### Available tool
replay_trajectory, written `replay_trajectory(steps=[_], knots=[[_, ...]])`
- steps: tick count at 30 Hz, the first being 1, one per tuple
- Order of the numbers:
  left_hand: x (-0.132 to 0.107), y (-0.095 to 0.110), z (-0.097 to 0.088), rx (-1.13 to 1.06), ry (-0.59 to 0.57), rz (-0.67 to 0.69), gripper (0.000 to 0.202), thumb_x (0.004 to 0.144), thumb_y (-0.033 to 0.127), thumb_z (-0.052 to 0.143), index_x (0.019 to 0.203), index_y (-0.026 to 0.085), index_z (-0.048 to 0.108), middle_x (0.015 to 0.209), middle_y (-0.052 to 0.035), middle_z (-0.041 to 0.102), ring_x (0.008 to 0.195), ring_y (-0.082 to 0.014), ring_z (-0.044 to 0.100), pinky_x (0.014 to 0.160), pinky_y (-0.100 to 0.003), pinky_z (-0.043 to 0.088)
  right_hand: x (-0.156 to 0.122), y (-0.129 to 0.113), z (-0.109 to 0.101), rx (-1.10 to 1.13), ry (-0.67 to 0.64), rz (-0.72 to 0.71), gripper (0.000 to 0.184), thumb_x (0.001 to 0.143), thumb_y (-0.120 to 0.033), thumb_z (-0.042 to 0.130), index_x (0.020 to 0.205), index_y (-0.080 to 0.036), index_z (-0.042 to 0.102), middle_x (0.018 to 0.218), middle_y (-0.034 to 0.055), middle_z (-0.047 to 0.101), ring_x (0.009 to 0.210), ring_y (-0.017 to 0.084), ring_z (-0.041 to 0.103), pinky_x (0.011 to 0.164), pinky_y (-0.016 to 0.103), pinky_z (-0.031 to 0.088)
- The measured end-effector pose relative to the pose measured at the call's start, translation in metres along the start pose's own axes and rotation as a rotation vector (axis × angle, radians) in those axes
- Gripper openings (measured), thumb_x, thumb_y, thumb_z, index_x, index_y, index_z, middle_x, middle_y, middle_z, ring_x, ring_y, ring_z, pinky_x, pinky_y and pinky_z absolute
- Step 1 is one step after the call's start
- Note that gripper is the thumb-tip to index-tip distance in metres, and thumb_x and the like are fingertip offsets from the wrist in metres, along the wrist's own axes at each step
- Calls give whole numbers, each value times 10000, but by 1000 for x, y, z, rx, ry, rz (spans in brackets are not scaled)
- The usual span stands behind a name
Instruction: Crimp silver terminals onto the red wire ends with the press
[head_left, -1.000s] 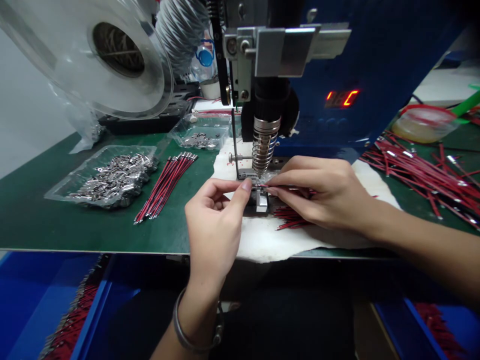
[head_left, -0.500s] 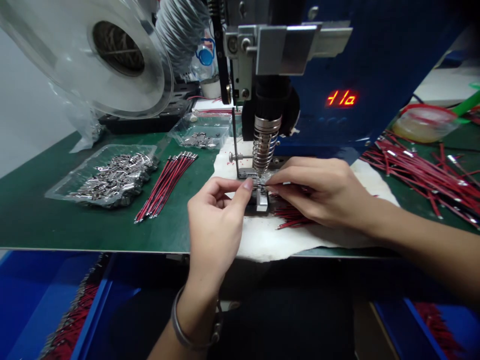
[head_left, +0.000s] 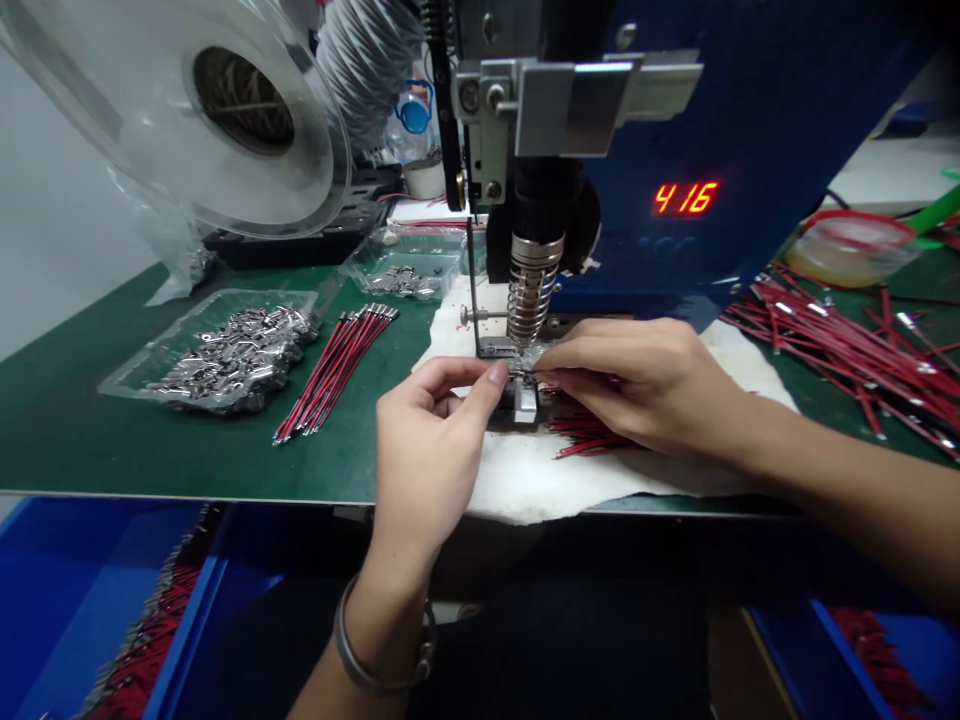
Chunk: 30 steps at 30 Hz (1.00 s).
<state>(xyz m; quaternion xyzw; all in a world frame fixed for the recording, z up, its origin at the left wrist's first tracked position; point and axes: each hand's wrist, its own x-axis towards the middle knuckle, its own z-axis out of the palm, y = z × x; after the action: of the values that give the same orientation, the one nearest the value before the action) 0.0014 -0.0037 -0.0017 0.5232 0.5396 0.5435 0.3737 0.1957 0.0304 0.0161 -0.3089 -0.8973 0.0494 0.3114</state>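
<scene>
Landmark: spring press head (head_left: 531, 290) on the blue machine; every place below is read from it.
Wire end (head_left: 525, 371): directly beneath the spring press head, just above the metal die block (head_left: 524, 402), between the 2 hands' fingertips; too small to show detail.
Right hand (head_left: 645, 385): right of the press head, fingers closed in a pinch on the wire end.
Left hand (head_left: 431, 450): below and left of the press head, index tip touching the wire end, other fingers curled; whether it gripped, I cannot tell.
Red wires (head_left: 581, 435): below-right of the press head, on the white cloth (head_left: 525, 480), partly under the right hand.
Wire bundle (head_left: 337, 370): well left of it.
Terminal tray (head_left: 217, 350): farther left.
Display (head_left: 685, 197): up and right, showed 416.
</scene>
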Motion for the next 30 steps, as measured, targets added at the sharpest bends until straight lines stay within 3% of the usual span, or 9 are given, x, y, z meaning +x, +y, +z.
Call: replay_trajectory(steps=[7, 21, 30], knots=[[-1, 0, 1, 34, 6, 0, 188, 788, 367, 735, 795, 179, 726, 522, 12, 523, 453, -83, 399, 432, -222, 246, 0, -5, 2, 1, 87, 55, 149, 897, -202, 590, 956, -244, 721, 871, 29, 741, 754, 180, 680, 664, 309, 511], [-1, 0, 1, 60, 23, 4, 195, 799, 382, 723, 804, 188, 725, 523, 21, 524, 458, -74, 400, 432, -209, 264, 0, -2, 2, -30, 105, -14, 141, 856, -103, 637, 945, -137, 741, 844, 45, 764, 730, 172, 709, 668, 279, 528], [-2, 0, 1, 62, 34, 2, 195, 791, 389, 734, 808, 195, 744, 502, 23, 513, 454, -73, 395, 429, -209, 260, 0, -1, 2, -22, 89, 1, 152, 867, -104, 612, 947, -158, 730, 872, 47, 756, 766, 174, 703, 688, 276, 525]])
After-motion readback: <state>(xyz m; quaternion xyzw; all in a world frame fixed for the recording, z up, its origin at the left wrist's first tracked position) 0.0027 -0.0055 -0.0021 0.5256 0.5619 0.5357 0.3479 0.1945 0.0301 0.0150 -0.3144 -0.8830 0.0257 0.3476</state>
